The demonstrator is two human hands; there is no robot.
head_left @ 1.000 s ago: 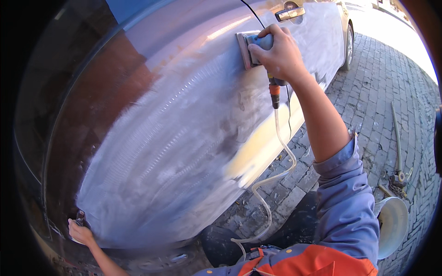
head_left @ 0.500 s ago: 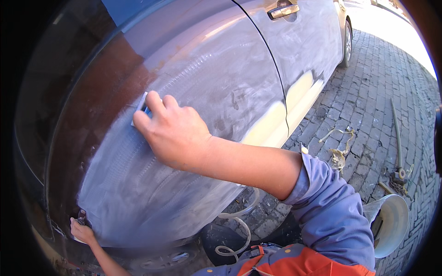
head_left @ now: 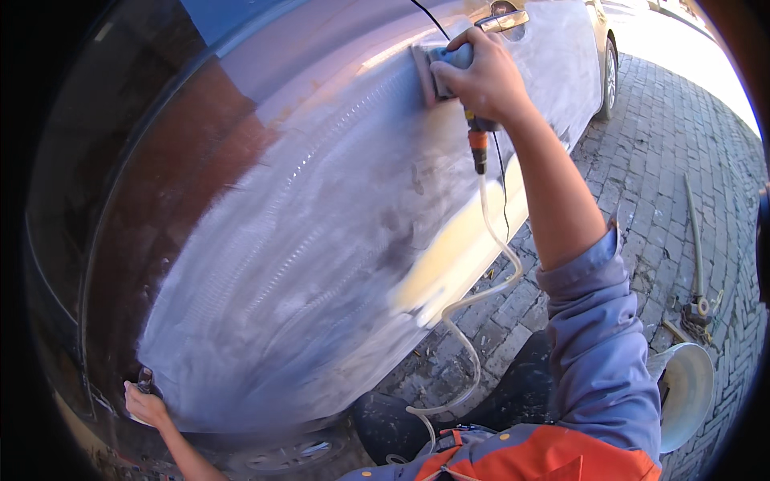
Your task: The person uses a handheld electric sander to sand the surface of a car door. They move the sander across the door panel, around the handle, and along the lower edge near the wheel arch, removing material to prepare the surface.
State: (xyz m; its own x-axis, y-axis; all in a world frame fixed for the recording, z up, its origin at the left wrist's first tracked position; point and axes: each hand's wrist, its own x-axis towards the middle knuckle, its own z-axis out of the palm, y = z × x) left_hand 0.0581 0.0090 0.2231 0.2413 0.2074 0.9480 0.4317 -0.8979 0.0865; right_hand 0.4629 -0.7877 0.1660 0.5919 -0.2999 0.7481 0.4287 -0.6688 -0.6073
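Observation:
My right hand (head_left: 487, 84) grips a blue sander (head_left: 447, 62), its pad slightly blurred against the grey, sanded car door (head_left: 289, 297) high in the view, just below a chrome door handle (head_left: 503, 20). An orange fitting (head_left: 478, 140) under the tool leads into a clear hose (head_left: 504, 280) that loops down toward my lap. At the lower left, my left hand (head_left: 143, 403) has its fingers around a small dark fitting (head_left: 146, 378), apparently a handle, at the border of dark paint and sanded surface. A cream-coloured patch (head_left: 437, 248) runs along the door's lower part.
Brick paving (head_left: 650, 160) lies along the car's right side, with a wheel (head_left: 607, 80) farther up. A pale bucket (head_left: 686, 397) sits at my lower right, and a long pipe (head_left: 695, 240) with a metal piece at its end lies on the bricks.
Half a second ago my right hand was lower and farther left across the panel; it has moved up and right, close to where it was a second ago. My left hand stays in place.

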